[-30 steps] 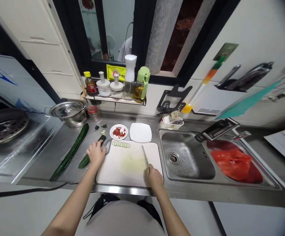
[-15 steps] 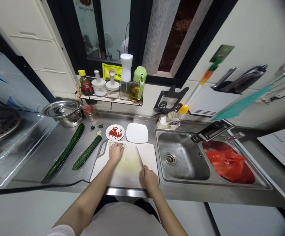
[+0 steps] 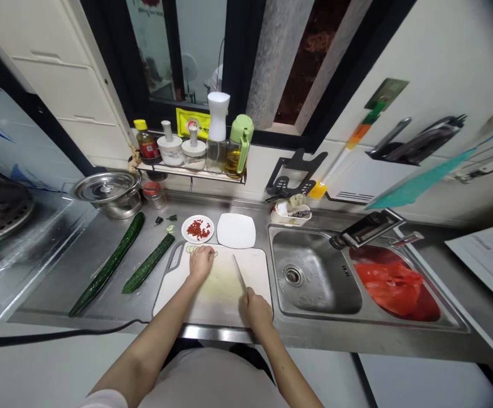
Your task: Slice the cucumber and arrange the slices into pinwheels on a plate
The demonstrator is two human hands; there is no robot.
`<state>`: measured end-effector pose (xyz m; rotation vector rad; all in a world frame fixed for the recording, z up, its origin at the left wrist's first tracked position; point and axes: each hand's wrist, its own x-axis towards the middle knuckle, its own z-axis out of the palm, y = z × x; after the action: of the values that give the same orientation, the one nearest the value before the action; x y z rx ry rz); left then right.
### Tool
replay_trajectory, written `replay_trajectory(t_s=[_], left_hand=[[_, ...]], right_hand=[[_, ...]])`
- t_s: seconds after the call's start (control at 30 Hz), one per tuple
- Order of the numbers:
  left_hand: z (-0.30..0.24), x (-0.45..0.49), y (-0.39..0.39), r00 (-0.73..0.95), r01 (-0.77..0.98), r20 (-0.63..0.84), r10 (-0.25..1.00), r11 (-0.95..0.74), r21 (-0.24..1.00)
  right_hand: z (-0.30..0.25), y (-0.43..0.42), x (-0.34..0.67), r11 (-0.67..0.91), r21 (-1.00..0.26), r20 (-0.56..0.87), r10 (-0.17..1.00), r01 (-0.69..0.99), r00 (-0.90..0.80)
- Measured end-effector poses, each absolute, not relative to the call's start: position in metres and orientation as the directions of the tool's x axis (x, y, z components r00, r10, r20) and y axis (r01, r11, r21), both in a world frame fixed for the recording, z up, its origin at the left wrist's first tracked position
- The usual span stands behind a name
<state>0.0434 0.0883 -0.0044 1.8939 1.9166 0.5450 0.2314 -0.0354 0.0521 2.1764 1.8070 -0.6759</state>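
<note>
My left hand (image 3: 201,263) rests with fingers curled over the row of cucumber slices (image 3: 191,249) at the far edge of the white cutting board (image 3: 212,294). My right hand (image 3: 257,310) grips the handle of a knife (image 3: 240,273), whose blade points away from me over the board. A cut cucumber half (image 3: 148,263) and a whole cucumber (image 3: 108,263) lie on the steel counter left of the board.
A small plate of red chopped bits (image 3: 198,229) and a white square plate (image 3: 236,230) sit behind the board. A lidded steel pot (image 3: 107,194) stands at back left, a condiment shelf (image 3: 189,161) above. The sink (image 3: 314,277) and a red basin (image 3: 395,286) lie to the right.
My left hand let go of the cut cucumber half on the counter and moved right onto the slices on the board. The right hand with the knife stayed in place.
</note>
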Motion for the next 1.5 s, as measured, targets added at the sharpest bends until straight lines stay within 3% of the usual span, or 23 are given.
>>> replay_trajectory(t_s=[0.2, 0.3, 0.47, 0.67, 0.87, 1.5], left_hand=[[-0.007, 0.028, 0.084, -0.087, 0.648, -0.187, 0.978, 0.199, 0.736], [-0.012, 0.011, 0.072, -0.071, 0.591, -0.284, 0.956, 0.270, 0.760], [-0.015, -0.015, 0.053, -0.069, 0.654, -0.339, 0.938, 0.299, 0.695], [-0.007, -0.024, 0.042, -0.065, 0.763, -0.314, 0.947, 0.250, 0.596], [-0.002, -0.027, 0.038, -0.067, 0.843, -0.252, 0.966, 0.190, 0.504], [-0.008, -0.023, 0.036, -0.058, 0.863, -0.236, 0.970, 0.168, 0.477]], right_hand=[[0.053, -0.036, 0.230, -0.206, -0.111, -0.469, 0.873, 0.972, 0.132], [0.055, -0.035, 0.232, -0.193, -0.109, -0.469, 0.875, 0.975, 0.121], [0.060, -0.038, 0.232, -0.165, -0.132, -0.458, 0.885, 0.977, 0.088], [0.066, -0.057, 0.208, -0.001, -0.215, -0.457, 0.884, 0.977, -0.100], [0.070, -0.066, 0.188, 0.096, -0.208, -0.477, 0.859, 0.973, -0.186], [0.070, -0.062, 0.178, 0.128, -0.171, -0.540, 0.817, 0.977, -0.202]])
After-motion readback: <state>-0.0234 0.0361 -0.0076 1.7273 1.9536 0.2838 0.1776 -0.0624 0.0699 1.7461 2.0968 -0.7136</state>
